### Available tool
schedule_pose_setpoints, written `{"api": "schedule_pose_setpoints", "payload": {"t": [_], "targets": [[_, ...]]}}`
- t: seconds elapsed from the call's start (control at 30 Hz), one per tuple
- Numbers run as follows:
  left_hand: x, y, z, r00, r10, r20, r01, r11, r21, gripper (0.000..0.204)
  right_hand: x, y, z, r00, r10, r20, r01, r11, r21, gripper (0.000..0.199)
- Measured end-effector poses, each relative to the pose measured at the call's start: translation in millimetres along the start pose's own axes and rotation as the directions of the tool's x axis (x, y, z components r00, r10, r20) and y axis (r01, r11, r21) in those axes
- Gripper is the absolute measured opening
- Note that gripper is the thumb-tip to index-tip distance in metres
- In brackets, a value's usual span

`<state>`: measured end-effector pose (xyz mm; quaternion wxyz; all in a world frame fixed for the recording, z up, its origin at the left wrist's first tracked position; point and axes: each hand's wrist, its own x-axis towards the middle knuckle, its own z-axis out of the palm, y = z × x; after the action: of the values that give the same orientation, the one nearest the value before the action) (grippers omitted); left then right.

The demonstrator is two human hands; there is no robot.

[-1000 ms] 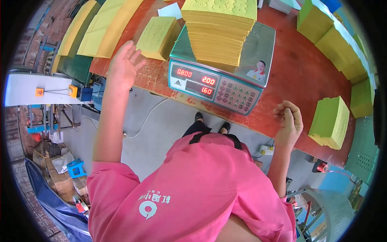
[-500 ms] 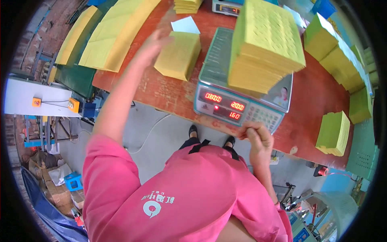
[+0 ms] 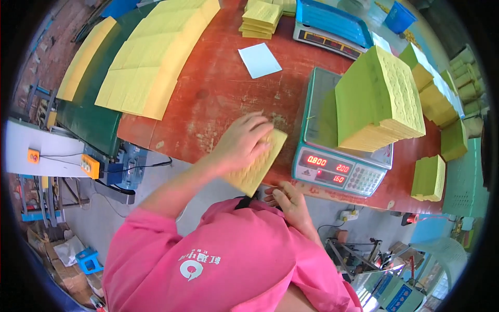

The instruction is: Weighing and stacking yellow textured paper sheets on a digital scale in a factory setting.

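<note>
My left hand (image 3: 243,143) lies over a block of yellow paper sheets (image 3: 258,169), fingers on its upper face and far side. The block is tilted and reaches past the near table edge; its underside is hidden. Just right of its near corner is my right hand (image 3: 291,205), empty, with thumb and fingers loosely apart below the table edge. A digital scale (image 3: 332,174) with lit red digits stands to the right. On its plate rests a tall stack of yellow paper (image 3: 384,99) with wavy embossing, touched by neither hand.
The red table (image 3: 208,93) carries a white sheet (image 3: 260,60), rows of yellow paper stacks (image 3: 150,57) at left and small bundles (image 3: 260,18) behind. A second scale with a blue tray (image 3: 332,23) stands at the back. More yellow blocks (image 3: 429,178) line the right side.
My left hand has taken hold of the yellow block beside the white sheet and brought it to the near edge. My right hand has moved left from the scale's front, its fingers loosened. The view has shifted.
</note>
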<state>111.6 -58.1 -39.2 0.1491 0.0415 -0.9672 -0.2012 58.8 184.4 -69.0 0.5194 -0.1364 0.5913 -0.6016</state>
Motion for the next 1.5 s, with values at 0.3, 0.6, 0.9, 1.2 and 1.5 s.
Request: {"api": "schedule_pose_setpoints", "payload": {"t": [0.3,0.6,0.9,1.2,1.5], "targets": [[-102.4,13.6,-12.3,0.697,-0.663,0.272,0.627,0.379,-0.681,0.047,22.7,52.3,-6.4,0.914,0.406,0.003,-0.406,0.914,-0.014,0.036],[-111.4,22.6,-13.8,0.63,-0.697,0.342,0.609,0.17,-0.775,0.047,10.4,40.7,16.1,0.935,0.248,0.253,-0.343,0.812,0.472,0.042],[-147.2,7.3,5.4,0.708,-0.64,0.299,0.339,-0.064,-0.939,0.044,22.1,-10.4,39.7,0.973,-0.206,0.102,0.224,0.95,-0.216,0.045],[-151.0,5.8,13.5,0.646,-0.626,0.436,0.18,-0.43,-0.885,0.048,23.1,-21.1,27.8,0.974,-0.159,0.162,0.153,0.987,0.051,0.049],[-155.8,-5.4,-10.0,0.708,-0.583,0.399,0.226,-0.348,-0.91,0.05,35.8,20.6,36.3,0.938,-0.159,0.309,-0.102,0.725,0.681,0.062]]}}
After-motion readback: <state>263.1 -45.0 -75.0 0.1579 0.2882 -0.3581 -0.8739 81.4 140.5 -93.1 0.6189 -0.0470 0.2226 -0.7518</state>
